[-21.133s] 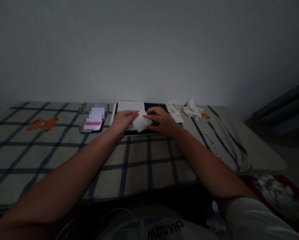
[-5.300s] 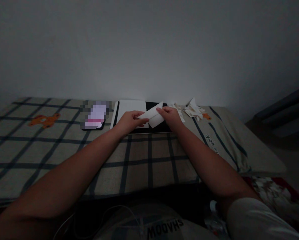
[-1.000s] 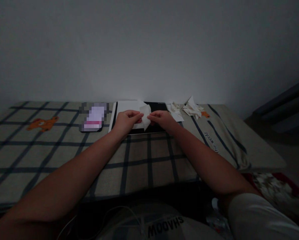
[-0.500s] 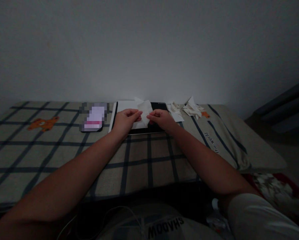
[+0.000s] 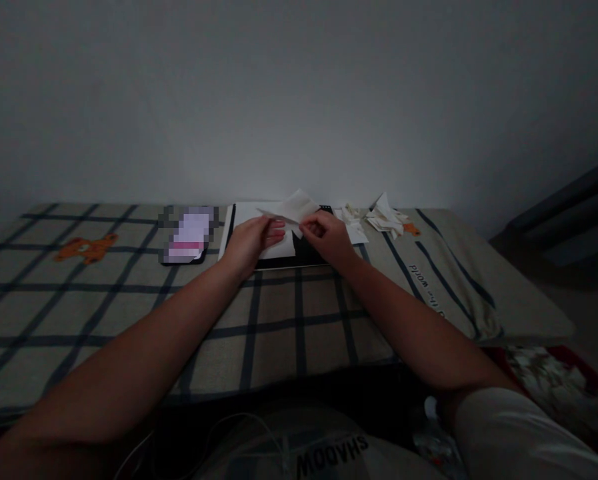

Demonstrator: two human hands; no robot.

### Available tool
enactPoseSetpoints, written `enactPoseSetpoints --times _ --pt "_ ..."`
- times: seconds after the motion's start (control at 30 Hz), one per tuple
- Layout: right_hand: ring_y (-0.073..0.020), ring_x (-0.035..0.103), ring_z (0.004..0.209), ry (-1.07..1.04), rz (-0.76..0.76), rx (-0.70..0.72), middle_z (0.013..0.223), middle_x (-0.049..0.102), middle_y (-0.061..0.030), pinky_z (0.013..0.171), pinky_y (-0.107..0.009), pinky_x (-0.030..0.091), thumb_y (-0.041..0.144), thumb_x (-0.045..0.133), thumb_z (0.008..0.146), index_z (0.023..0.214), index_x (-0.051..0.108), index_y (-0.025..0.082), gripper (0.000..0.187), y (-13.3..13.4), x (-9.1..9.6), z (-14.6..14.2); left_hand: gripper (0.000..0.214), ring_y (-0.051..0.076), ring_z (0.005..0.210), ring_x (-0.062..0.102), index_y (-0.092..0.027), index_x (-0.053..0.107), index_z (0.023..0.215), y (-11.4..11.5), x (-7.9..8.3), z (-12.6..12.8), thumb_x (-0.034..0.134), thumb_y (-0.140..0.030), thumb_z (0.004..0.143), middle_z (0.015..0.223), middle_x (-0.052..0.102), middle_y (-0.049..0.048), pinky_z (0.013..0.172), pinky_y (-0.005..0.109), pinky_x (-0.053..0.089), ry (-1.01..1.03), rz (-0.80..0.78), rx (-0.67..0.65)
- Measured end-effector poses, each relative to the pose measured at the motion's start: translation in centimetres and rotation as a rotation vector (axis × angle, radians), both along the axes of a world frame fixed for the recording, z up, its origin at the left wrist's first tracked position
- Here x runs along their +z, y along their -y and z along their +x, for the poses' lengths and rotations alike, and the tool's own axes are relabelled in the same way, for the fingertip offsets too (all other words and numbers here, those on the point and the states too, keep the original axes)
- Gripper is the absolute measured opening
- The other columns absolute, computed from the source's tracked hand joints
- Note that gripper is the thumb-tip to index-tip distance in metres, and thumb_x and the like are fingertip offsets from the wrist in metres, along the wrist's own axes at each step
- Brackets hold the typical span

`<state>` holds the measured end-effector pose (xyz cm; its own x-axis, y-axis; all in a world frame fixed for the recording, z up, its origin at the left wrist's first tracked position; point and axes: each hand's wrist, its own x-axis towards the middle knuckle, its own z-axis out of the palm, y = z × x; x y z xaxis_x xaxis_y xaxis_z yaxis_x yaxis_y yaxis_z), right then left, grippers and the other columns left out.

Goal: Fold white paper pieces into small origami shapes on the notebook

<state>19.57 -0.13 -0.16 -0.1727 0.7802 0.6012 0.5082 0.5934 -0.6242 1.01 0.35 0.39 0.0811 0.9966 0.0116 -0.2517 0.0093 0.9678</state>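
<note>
A folded piece of white paper (image 5: 293, 207) is raised a little above a black board (image 5: 309, 252) that lies on the checked cloth. My left hand (image 5: 251, 239) pinches the paper's left side, fingers closed on it. My right hand (image 5: 325, 237) pinches its right lower edge. A white sheet (image 5: 251, 215) lies on the board's left half, under my left hand.
A phone with a lit screen (image 5: 189, 235) lies left of the board. A heap of folded white paper pieces (image 5: 379, 219) sits to the right near the wall. The checked cloth (image 5: 129, 300) carries an orange bear print (image 5: 86, 248). The cloth's front edge is close to my body.
The paper has been spread wider and lifted flatter between my hands over the last second. Both hands stay over the board.
</note>
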Motion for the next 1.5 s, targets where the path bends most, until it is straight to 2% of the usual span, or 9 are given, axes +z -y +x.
enactPoseSetpoints --times 0.23,0.37,0.43,0.67,0.73,0.83,0.97,1.2,1.5 --pt "-0.0204 0.052 0.092 0.266 0.261 -0.051 0.089 0.059 -0.0078 0.085 -0.036 0.041 0.021 0.049 0.088 0.082 0.060 0.020 0.013 -0.3 0.5 1.1 0.061 0.025 0.086 0.068 -0.011 0.067 0.089 0.0 1.3 -0.8 0.042 -0.066 0.083 0.086 0.070 0.0165 0.081 0.039 0.055 0.094 -0.104 -0.088" --pt "-0.0211 0.050 0.094 0.356 0.318 -0.088 0.093 0.058 -0.0089 0.083 -0.035 0.041 0.020 0.048 0.089 0.084 0.061 0.019 0.014 -0.4 0.5 1.5 0.027 0.017 0.079 0.068 -0.013 0.069 0.094 0.1 1.0 -0.5 0.071 -0.032 0.074 0.091 0.070 0.0100 0.085 0.032 0.055 0.087 -0.055 -0.091" --pt "-0.0211 0.050 0.093 0.377 0.342 -0.108 0.093 0.058 -0.0091 0.082 -0.035 0.041 0.018 0.048 0.088 0.084 0.061 0.019 0.013 -0.6 0.5 1.6 0.030 0.013 0.079 0.067 -0.014 0.068 0.099 0.1 0.6 -0.3 0.073 -0.014 0.069 0.092 0.070 0.0081 0.086 0.028 0.054 0.082 -0.057 -0.077" --pt "-0.0202 0.052 0.091 0.245 0.331 -0.066 0.091 0.057 -0.0077 0.081 -0.035 0.043 0.011 0.050 0.079 0.086 0.062 0.019 0.016 -1.0 0.4 1.8 0.041 0.014 0.085 0.067 -0.013 0.067 0.108 -0.5 -0.1 -0.3 0.070 -0.005 0.067 0.106 0.069 0.0090 0.084 0.027 0.055 0.041 -0.019 0.044" --pt "-0.0190 0.054 0.088 0.143 0.266 -0.053 0.088 0.058 -0.0067 0.077 -0.034 0.044 0.011 0.048 0.079 0.086 0.063 0.018 0.018 -1.1 0.2 1.8 0.043 0.014 0.085 0.067 -0.014 0.067 0.109 -0.5 -0.2 -0.4 0.072 -0.007 0.067 0.109 0.068 0.0085 0.084 0.028 0.055 -0.009 0.050 0.090" --pt "-0.0167 0.056 0.078 -0.073 0.032 -0.055 0.084 0.061 -0.0053 0.067 -0.030 0.046 0.021 0.049 0.082 0.091 0.062 0.017 0.017 -1.3 -0.2 1.5 0.044 0.016 0.087 0.067 -0.015 0.066 0.111 -0.3 -0.3 -0.4 0.073 -0.012 0.067 0.110 0.068 0.0089 0.085 0.031 0.055 -0.092 0.112 0.105" --pt "-0.0152 0.057 0.072 -0.298 -0.286 0.074 0.086 0.064 -0.0048 0.056 -0.027 0.045 0.044 0.056 0.080 0.104 0.059 0.017 0.036 -1.5 -0.5 1.1 0.046 0.017 0.088 0.067 -0.014 0.065 0.114 0.3 -0.2 -0.1 0.074 -0.015 0.068 0.110 0.069 0.0101 0.087 0.034 0.055 -0.120 0.100 0.038" --pt "-0.0114 0.051 0.059 -0.394 -0.406 0.113 0.068 0.060 -0.0001 0.056 -0.026 0.043 0.045 0.063 0.074 0.076 0.062 0.016 0.028 -1.5 -0.2 1.1 0.054 0.020 0.094 0.067 -0.015 0.062 0.120 0.7 0.0 -0.2 0.075 -0.017 0.067 0.110 0.069 0.0108 0.090 0.036 0.053 -0.118 0.095 -0.086" --pt "-0.0120 0.056 0.070 -0.676 -0.599 0.317 0.077 0.062 -0.0003 0.066 -0.027 0.045 0.040 0.071 0.068 0.082 0.063 0.016 0.029 -1.8 -0.7 0.8 0.055 0.021 0.091 0.067 -0.014 0.061 0.120 0.8 0.2 -0.3 0.075 -0.019 0.067 0.107 0.070 0.0115 0.089 0.038 0.053 -0.148 0.098 -0.125"
